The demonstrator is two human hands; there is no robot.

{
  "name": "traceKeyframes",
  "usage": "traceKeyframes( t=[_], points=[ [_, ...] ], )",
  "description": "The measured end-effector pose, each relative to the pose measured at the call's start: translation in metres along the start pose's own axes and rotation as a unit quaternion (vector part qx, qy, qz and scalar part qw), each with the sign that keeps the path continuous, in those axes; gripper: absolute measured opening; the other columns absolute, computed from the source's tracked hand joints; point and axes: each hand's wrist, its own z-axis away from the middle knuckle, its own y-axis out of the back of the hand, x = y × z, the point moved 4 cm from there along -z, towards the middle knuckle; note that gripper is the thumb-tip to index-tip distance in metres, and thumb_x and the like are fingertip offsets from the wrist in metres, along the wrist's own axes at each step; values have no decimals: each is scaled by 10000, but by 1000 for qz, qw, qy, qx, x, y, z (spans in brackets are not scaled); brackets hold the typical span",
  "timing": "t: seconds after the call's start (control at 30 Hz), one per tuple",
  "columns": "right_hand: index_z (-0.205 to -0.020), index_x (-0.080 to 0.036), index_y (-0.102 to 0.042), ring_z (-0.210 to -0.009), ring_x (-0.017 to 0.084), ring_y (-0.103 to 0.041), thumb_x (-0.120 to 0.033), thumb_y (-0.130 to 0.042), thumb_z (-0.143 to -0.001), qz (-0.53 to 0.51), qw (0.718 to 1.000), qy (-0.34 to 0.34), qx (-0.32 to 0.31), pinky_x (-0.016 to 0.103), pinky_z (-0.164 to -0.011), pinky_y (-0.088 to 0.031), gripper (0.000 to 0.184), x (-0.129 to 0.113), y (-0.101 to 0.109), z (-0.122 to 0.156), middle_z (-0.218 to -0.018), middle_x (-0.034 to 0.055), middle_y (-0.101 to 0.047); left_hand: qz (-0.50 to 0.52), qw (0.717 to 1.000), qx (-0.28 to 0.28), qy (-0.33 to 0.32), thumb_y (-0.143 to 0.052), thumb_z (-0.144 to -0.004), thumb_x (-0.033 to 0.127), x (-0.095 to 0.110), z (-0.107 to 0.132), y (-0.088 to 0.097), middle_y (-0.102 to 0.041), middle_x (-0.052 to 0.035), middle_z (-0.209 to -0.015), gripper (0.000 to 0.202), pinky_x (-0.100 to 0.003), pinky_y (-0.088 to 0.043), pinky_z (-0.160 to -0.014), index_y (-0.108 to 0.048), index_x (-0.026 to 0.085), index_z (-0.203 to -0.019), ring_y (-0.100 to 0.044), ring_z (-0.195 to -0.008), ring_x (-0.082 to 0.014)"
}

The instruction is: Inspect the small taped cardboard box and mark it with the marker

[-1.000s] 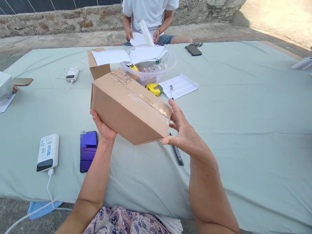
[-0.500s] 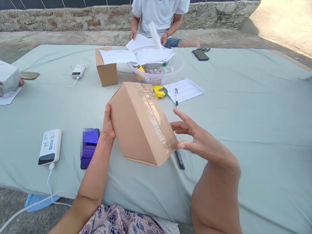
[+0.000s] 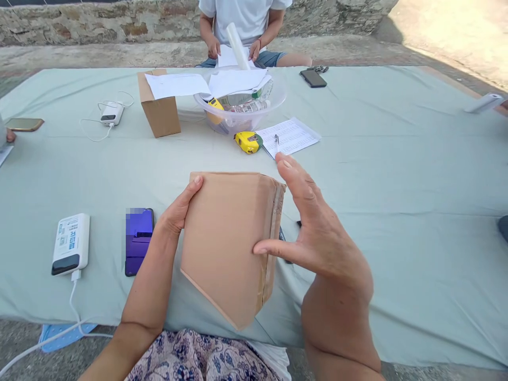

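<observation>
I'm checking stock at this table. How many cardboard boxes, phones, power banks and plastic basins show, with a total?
Cardboard boxes: 2 (near box, far box)
Phones: 3 (purple phone, black phone, gold phone)
Power banks: 2 (near power bank, far power bank)
Plastic basin: 1
Total: 8
Not counted: dark object, cut off at the right edge.

Bright daylight lit the scene, mostly softly.
Sun bleached the background at upper right beside a harder shadow, while the tablecloth took even light. The taped side of the cardboard box was darker. Pixel blocks masked part of the purple phone. Writing on the sheet was perhaps slightly blurred.
</observation>
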Motion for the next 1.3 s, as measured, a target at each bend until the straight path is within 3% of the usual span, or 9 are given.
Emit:
traceKeyframes(
  t=[0.1, 0.2, 0.37, 0.57, 0.7, 0.87, 0.97, 1.13, 1.3],
  points=[
    [-1579, -327, -323, -1455, 394, -454, -660, -714, -809, -31, 999, -30, 29, 614, -1184, -396, 926, -2, 2, -1, -1564, 107, -500, -25, 1000, -10, 2, -601, -858, 697, 0, 3, -7, -781, -137, -1111, 664, -456, -559, -1033, -683, 159, -1239, -727, -1106, -343],
    [-1374, -300, -582, -1250, 339, -627, -592, -706, -852, -89, 990, -70, 84, 527, -1059, -514, 610, -2, 3, -2, -1343, 93, -675, -50, 999, -22, -5, -635, -833, 704, 3, 6, -15, -770, -133, -1153, 669, -457, -554, -1026, -688, 170, -1234, -713, -1126, -347],
    [-995, -276, -716, -935, 247, -693, -491, -651, -927, -199, 954, -130, 180, 416, -835, -563, 234, 2, 3, 0, -980, 46, -736, -77, 994, -68, -26, -695, -803, 673, 9, 12, -33, -728, -104, -1258, 629, -447, -548, -990, -664, 224, -1243, -682, -1166, -349],
    [-871, -277, -735, -910, 244, -703, -508, -603, -954, -211, 943, -134, 221, 428, -851, -571, 278, 0, 5, 1, -896, 44, -739, -60, 995, -50, -55, -709, -804, 649, 9, 15, -37, -710, -82, -1277, 625, -463, -535, -1000, -621, 247, -1274, -660, -1197, -351],
    [-1214, -339, -688, -1278, 299, -608, -577, -624, -917, -145, 963, -147, 172, 521, -1096, -491, 386, 5, 4, -1, -1302, 50, -688, -37, 992, 2, -118, -666, -784, 731, 13, 12, -25, -730, -101, -1231, 705, -471, -535, -1028, -652, 220, -1269, -656, -1220, -369],
    [-1552, -404, -343, -1473, 359, -434, -657, -646, -866, -115, 972, -188, 75, 612, -1166, -410, 791, 19, -5, -1, -1633, 52, -402, -30, 963, 102, -247, -567, -807, 798, 30, 15, -17, -722, -56, -1263, 719, -453, -554, -1000, -642, 285, -1306, -595, -1312, -365],
    [-1581, -419, -267, -1455, 357, -466, -653, -657, -861, -140, 971, -191, 40, 607, -1143, -443, 852, 22, -11, -1, -1659, 60, -361, -19, 936, 151, -317, -519, -849, 785, 40, 20, -16, -705, -21, -1312, 628, -417, -545, -1008, -668, 320, -1243, -527, -1384, -342],
    [-1585, -425, -272, -1421, 355, -514, -659, -682, -834, -161, 967, -196, 23, 601, -1123, -475, 887, 24, -15, -2, -1605, 63, -449, 32, 900, 138, -413, -495, -940, 668, 53, 27, -14, -710, 8, -1303, 503, -389, -486, -1103, -662, 314, -1255, -429, -1464, -292],
    [-1555, -426, -345, -1378, 343, -565, -647, -651, -870, -173, 961, -215, 19, 604, -1113, -482, 782, 30, -18, -1, -1521, 65, -553, 48, 889, 149, -430, -412, -991, 631, 55, 28, -12, -691, 51, -1326, 476, -366, -445, -1140, -682, 321, -1232, -438, -1446, -257]
  ],
)
